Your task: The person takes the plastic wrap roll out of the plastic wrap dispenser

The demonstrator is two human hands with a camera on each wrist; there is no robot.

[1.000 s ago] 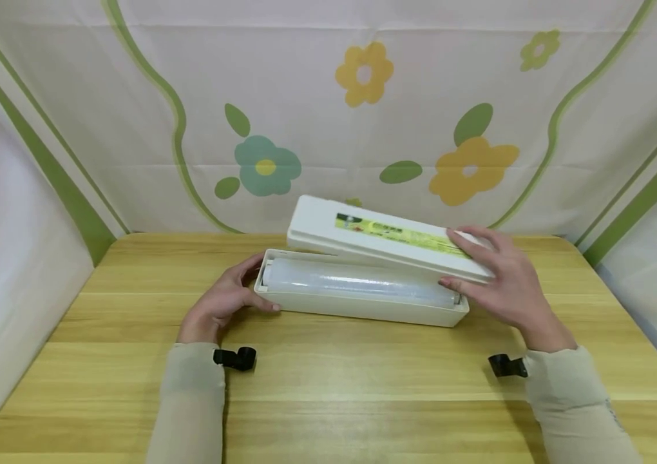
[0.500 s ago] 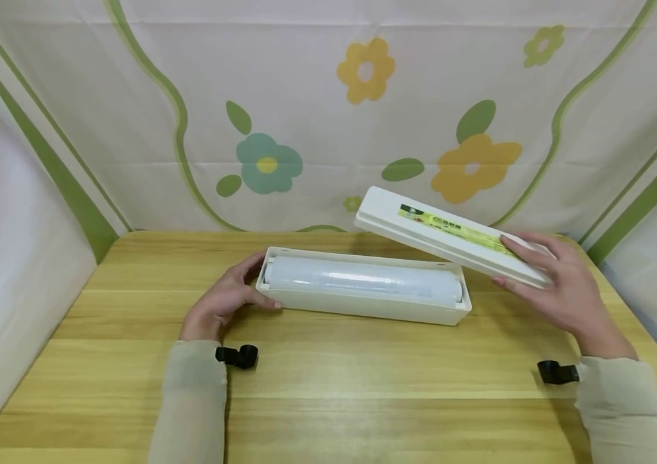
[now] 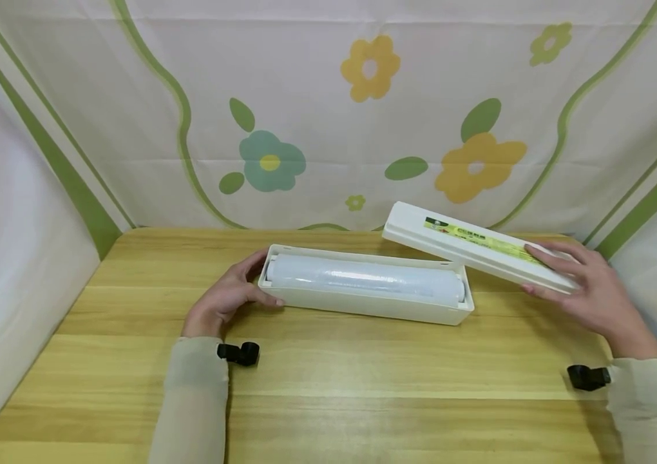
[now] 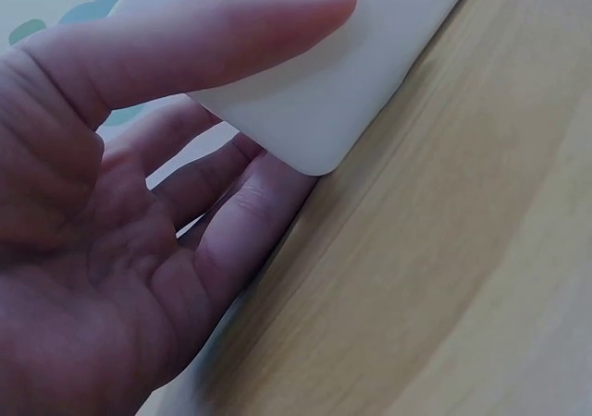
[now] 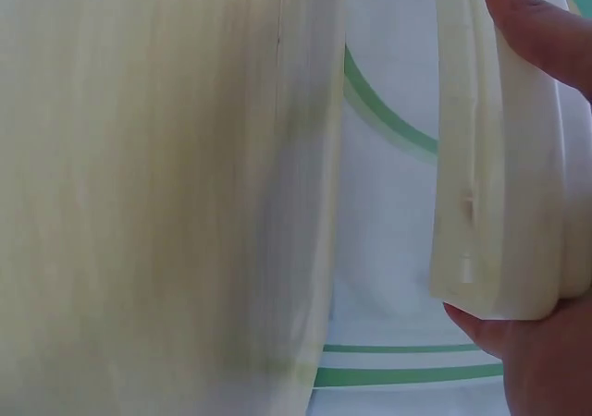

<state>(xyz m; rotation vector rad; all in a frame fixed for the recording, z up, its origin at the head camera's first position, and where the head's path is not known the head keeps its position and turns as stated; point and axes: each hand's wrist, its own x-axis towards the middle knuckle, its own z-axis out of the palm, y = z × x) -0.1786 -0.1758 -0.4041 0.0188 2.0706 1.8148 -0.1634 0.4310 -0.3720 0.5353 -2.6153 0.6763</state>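
Observation:
A long white plastic box (image 3: 363,308) stands on the wooden table with a roll of cling film (image 3: 357,277) lying inside it. My left hand (image 3: 230,296) grips the box's left end, thumb along the front wall and fingers behind; the left wrist view shows the thumb (image 4: 231,46) on the white wall. My right hand (image 3: 589,290) holds the box's white lid (image 3: 467,248) by its right end, thumb on the near edge and fingers over the top. The lid, with a yellow-green label, slants up to the left, its middle overlapping the box's right rear corner in the head view.
The wooden table (image 3: 328,399) extends in front of the box and to both sides. Behind it hangs a white curtain (image 3: 317,77) with flowers and leaves. Pale fabric panels stand at left and right. A small black camera mount sits on each wrist.
The right hand has carried the lid off to the right and, lately, a bit lower, uncovering the whole film roll. The left hand has stayed on the box's left end.

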